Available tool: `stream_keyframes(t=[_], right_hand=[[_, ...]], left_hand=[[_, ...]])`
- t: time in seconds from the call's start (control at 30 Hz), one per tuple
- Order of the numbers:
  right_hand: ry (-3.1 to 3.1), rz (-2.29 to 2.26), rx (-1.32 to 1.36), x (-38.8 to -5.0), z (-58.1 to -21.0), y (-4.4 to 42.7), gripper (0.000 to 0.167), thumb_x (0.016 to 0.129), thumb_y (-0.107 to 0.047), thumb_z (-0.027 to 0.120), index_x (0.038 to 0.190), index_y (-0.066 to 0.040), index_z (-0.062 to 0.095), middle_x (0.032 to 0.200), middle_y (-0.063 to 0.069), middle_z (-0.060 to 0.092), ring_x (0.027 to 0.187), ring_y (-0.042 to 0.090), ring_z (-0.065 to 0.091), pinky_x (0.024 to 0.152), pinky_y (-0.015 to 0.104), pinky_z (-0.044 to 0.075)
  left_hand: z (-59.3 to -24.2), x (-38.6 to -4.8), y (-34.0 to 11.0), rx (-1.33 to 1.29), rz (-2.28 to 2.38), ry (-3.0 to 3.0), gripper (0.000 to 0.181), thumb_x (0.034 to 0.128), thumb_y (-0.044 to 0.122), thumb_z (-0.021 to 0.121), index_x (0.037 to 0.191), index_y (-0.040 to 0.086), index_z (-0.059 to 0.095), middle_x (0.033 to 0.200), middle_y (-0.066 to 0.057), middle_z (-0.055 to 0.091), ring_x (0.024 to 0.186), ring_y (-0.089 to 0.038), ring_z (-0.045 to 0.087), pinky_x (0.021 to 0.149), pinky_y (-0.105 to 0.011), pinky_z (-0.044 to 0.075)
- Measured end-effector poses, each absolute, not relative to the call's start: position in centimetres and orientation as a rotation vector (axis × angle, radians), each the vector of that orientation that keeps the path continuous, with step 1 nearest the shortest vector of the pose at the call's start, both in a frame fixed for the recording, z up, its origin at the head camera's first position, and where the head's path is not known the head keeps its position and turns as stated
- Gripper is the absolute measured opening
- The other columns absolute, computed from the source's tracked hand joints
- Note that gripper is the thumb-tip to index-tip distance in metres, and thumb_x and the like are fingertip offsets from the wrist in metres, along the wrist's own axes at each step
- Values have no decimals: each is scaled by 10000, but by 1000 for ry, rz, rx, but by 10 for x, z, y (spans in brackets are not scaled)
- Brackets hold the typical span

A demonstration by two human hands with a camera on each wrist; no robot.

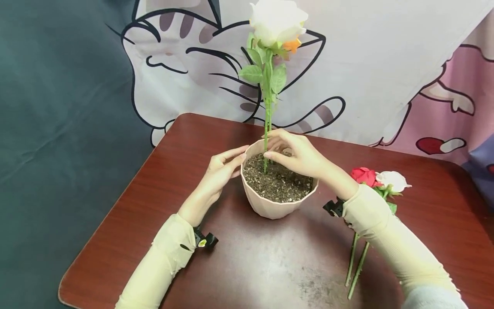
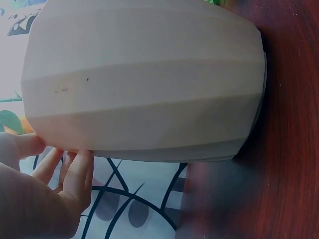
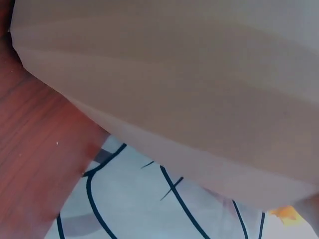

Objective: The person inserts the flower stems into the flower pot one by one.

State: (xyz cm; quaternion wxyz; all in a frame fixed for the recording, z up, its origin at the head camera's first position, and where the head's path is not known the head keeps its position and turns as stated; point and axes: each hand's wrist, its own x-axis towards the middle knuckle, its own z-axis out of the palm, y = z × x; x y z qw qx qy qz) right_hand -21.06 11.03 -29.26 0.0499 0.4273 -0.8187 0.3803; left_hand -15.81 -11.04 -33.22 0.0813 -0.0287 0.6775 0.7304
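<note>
A pale, faceted flower pot (image 1: 270, 209) full of dark soil (image 1: 275, 184) stands on the table. A tall white artificial rose (image 1: 278, 23) rises upright from it, with an orange flower (image 1: 292, 45) partly hidden behind the bloom. My left hand (image 1: 216, 171) rests its fingertips and thumb against the pot's left rim; in the left wrist view the fingers lie nearly straight along the outer wall. Over the soil, my right hand (image 1: 299, 154) curls thumb and fingers round the rose's stem (image 1: 266, 120). The pot's wall (image 3: 164, 84) fills most of the right wrist view, hiding the right fingers.
On the brown table (image 1: 239, 266), a red rose (image 1: 364, 176) and a white rose (image 1: 393, 181) lie to the right, partly under the right forearm. A cat-print cloth (image 1: 366, 86) hangs behind the table, with a dark green curtain (image 1: 58, 107) on the left.
</note>
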Motion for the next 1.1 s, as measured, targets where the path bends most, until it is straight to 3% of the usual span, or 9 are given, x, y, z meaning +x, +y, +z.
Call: stream_keyframes(t=[0.13, 0.33, 0.7, 0.93, 1.1], right_hand=[[-2519, 1183, 1281, -208, -288, 120, 387, 870, -154, 673, 1232, -102, 548, 1014, 26, 660, 886, 111, 633, 761, 290, 530], [-2522, 1158, 1218, -198, -287, 138, 352, 882, -127, 654, 1219, -87, 560, 996, 34, 662, 897, 103, 623, 802, 264, 518], [-2530, 950, 1102, -165, -282, 187, 412, 800, -73, 735, 1185, -128, 598, 953, -21, 686, 848, 45, 627, 769, 188, 475], [-2589, 949, 952, -142, -287, 227, 514, 739, -23, 775, 1194, -173, 590, 930, -59, 681, 835, -5, 617, 655, 112, 453], [-2650, 1011, 873, -125, -299, 248, 542, 715, 12, 780, 1195, -144, 583, 931, -49, 662, 838, -7, 613, 703, 114, 469]], left_hand=[[-332, -159, -108, -65, 2172, 2028, 348, 935, 236, 583, 1277, 173, 593, 1253, -40, 571, 1108, -137, 558, 910, -323, 484], [-336, -160, -104, -64, 2158, 2035, 343, 939, 240, 575, 1276, 180, 594, 1238, -43, 583, 1102, -133, 557, 917, -331, 479], [-338, -162, -111, -27, 2107, 2025, 362, 921, 237, 601, 1276, 166, 594, 1243, -44, 576, 1089, -130, 563, 865, -305, 504], [-334, -162, -116, -15, 2130, 2003, 377, 916, 218, 609, 1285, 145, 583, 1241, -55, 573, 1078, -120, 567, 851, -280, 508], [-331, -163, -120, -13, 2140, 2007, 383, 917, 214, 608, 1291, 139, 577, 1247, -58, 569, 1068, -110, 567, 842, -272, 513]])
